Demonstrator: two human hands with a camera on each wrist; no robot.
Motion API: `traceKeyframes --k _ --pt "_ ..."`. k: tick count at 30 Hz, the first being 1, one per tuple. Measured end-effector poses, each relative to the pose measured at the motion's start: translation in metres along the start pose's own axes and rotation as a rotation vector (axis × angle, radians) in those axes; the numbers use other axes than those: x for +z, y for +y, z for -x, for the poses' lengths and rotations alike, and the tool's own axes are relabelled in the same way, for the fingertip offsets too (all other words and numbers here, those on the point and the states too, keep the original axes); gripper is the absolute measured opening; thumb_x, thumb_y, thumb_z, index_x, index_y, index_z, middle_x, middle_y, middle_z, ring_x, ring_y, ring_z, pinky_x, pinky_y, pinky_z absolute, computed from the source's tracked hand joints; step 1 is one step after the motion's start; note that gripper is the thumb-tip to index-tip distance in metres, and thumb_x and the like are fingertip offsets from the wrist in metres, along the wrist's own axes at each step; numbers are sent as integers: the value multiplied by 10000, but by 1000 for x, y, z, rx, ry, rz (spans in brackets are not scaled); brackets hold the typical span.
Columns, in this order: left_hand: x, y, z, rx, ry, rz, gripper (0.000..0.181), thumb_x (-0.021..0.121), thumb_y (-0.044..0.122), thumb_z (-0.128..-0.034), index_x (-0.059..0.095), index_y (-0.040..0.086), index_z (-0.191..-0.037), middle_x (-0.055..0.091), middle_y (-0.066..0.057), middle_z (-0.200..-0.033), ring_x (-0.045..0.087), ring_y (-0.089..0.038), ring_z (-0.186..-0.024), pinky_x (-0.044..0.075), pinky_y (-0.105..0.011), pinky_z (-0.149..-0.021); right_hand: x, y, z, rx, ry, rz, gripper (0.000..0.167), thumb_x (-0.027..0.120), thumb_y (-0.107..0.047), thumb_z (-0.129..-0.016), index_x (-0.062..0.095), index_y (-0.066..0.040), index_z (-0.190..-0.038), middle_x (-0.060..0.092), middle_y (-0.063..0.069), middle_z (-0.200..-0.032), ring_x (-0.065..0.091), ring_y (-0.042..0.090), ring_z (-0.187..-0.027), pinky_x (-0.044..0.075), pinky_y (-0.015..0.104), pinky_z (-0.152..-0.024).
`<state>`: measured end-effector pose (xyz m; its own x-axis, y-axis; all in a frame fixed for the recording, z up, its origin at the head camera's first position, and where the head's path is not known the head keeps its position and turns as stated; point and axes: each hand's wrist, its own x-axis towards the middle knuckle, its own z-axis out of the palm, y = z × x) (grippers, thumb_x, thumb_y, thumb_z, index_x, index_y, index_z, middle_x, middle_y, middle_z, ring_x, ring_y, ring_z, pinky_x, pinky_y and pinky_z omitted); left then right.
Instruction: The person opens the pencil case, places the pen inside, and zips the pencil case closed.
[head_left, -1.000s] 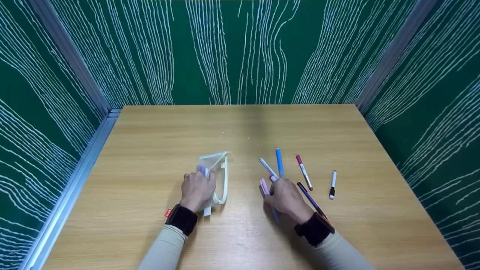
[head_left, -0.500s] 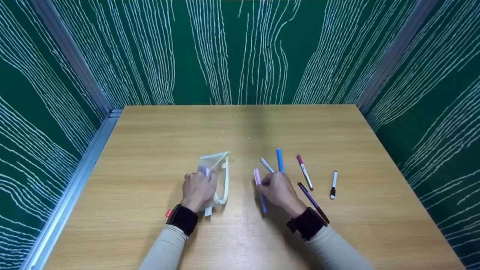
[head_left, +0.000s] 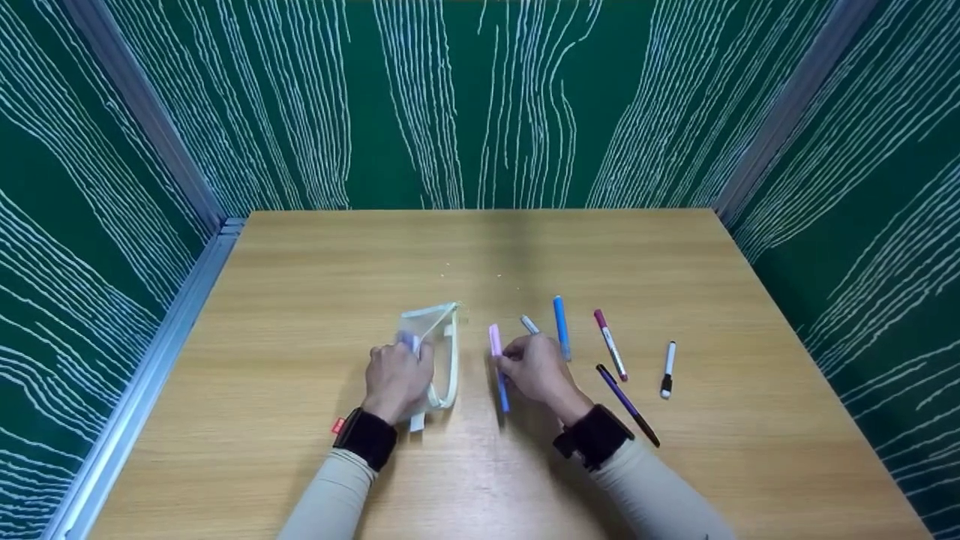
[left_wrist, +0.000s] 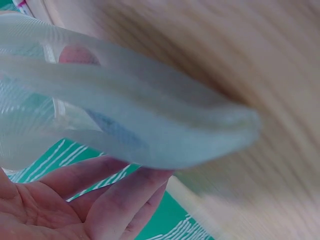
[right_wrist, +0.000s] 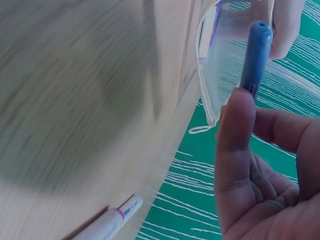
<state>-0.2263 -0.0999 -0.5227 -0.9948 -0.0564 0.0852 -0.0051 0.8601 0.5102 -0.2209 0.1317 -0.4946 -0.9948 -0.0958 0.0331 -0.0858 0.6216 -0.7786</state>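
My left hand [head_left: 395,379] holds a translucent zip pencil pouch [head_left: 452,356] by its left side, with the pouch's opening facing right. In the left wrist view, fingers [left_wrist: 125,200] lie against the pale pouch wall [left_wrist: 165,130]. A bluish-purple item [head_left: 409,341] shows faintly inside. Just right of the pouch, my right hand [head_left: 538,367] pinches a marker [head_left: 496,341], pink at its far end and blue at the near one. The right wrist view shows the marker's blue end [right_wrist: 257,57] above the thumb; the pouch's open rim stands behind it.
Right of the pouch lie a white-bodied marker [head_left: 529,325] partly behind the right hand, a blue marker [head_left: 562,330], a magenta-capped marker [head_left: 611,345], a dark purple pen [head_left: 628,405] and a black-capped marker [head_left: 667,369]. Green walls with white lines border the wooden table [head_left: 337,255].
My right hand has moved left toward the pouch, taking the pink-and-blue marker away from the other markers. The left hand and the pouch have stayed put.
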Motion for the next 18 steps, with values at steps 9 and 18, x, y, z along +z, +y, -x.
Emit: traceKeyframes --k 9,18 --pt "2 -2 -1 6 20 -11 510 425 419 -1026 510 94 -642 681 -246 -838 627 -417 -801 514 -517 -697 17 -9 -10 5 -3 -66 114 761 -107 -911 785 -26 -834 717 32 -662 685 184 -538 526 251 -474" --pt "3 -3 -1 9 -2 -4 445 415 410 -1031 482 125 -697 674 -224 -823 619 -402 -796 508 -504 -713 39 -21 -20 87 -29 -125 109 779 -132 -904 790 -30 -866 728 47 -686 724 245 -591 578 318 -527"
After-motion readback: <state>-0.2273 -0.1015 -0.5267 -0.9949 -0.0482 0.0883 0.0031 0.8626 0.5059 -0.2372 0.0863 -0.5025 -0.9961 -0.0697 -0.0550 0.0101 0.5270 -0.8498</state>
